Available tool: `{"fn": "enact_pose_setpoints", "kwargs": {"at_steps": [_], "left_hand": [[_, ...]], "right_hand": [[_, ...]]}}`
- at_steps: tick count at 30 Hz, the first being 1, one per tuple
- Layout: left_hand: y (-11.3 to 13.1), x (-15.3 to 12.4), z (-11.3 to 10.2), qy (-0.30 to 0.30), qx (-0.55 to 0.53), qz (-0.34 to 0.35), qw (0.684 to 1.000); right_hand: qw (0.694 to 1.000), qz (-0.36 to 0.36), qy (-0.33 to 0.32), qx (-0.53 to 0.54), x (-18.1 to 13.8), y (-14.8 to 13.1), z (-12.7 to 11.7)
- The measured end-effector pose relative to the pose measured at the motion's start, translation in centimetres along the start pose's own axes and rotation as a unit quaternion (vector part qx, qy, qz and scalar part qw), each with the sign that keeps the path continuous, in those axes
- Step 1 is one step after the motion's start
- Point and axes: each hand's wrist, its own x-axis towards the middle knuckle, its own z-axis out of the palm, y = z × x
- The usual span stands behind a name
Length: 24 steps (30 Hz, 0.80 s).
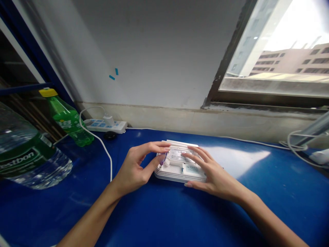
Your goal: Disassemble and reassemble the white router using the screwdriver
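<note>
My left hand [138,163] pinches a small purple-and-white piece [164,159] between thumb and forefinger, over the left end of a white perforated plastic tray [171,176]. What the piece is I cannot make out. My right hand [212,171] has its fingers spread across the tray's right part, with the thumb at its front edge. Between the hands a clear packet with printed markings [176,154] lies on the tray. A pale flat piece with a small blue mark [191,169] is beside it, partly covered by the right fingers.
The tray rests on a blue tabletop [154,216]. At left are a large water bottle [28,161], a green soda bottle [68,120], a power strip [119,127] with a white plug and cable, and a black round object [110,135]. A metal pole [312,128] with cables stands right.
</note>
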Motion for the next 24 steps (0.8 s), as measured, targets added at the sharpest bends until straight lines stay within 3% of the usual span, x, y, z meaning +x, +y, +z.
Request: {"fn": "enact_pose_setpoints", "kwargs": {"at_steps": [7,14,20,24], "left_hand": [[-0.35,0.14,0.45,0.042,0.002,0.018,0.999],[0.14,0.01,-0.05,-0.029,0.015,-0.001,0.999],[-0.13,0.32,0.19,0.020,0.053,0.046,0.997],[0.42,0.38,-0.16,0.004,0.061,0.050,0.997]], "right_hand": [[1.000,-0.002,0.004,0.003,0.03,0.07,0.06],[1.000,0.006,0.000,0.005,-0.06,-0.12,-0.05],[1.000,0.000,0.006,0.007,0.07,0.05,0.03],[1.000,-0.003,0.005,0.006,0.11,0.07,0.05]]}}
